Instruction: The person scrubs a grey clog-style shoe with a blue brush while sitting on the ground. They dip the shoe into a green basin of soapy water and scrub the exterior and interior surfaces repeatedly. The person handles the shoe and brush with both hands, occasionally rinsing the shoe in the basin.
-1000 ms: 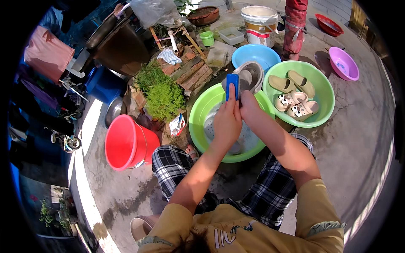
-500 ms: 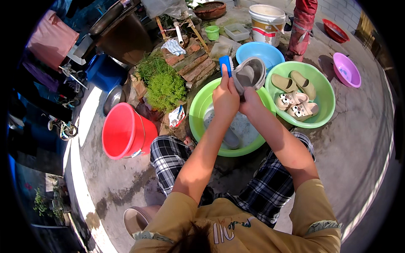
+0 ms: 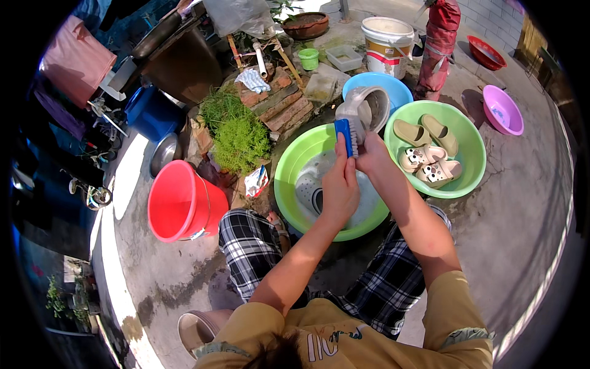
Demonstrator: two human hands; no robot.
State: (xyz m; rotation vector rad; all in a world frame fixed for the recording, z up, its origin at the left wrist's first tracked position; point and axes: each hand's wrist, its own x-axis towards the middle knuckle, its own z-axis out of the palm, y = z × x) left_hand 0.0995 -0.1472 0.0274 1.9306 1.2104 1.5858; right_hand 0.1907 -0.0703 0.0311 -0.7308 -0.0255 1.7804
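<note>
Head view, near to far: your knees in plaid trousers (image 3: 246,246) sit at the bottom, both forearms running up from them. Your left hand (image 3: 340,184) has its fingers wrapped round a blue scrub brush (image 3: 346,135), bristles facing right. Your right hand (image 3: 373,157) is just beside it, fingers closed on the lower edge of a grey slipper (image 3: 364,109), which is held tilted, sole side toward you I think, though the glare makes that hard to call. Brush bristles touch the slipper's left edge. Both are held up in the air, over the far rim of the lime-green basin (image 3: 295,184) w/ soapy water in front of your knees. Something pale lies in the water there, too murky to tell what.

To your left on the concrete ground stands a red bucket (image 3: 181,200). Right of your hands a 2nd green basin (image 3: 467,154) holds four slippers: two olive ones (image 3: 424,132) and two beige ones w/ cartoon faces (image 3: 430,163).

Farther off: a blue basin (image 3: 384,86) behind the slipper, a clump of green plants (image 3: 236,132) by some bricks, a pink basin (image 3: 504,111) to the right, a white bucket (image 3: 386,37) beyond.
</note>
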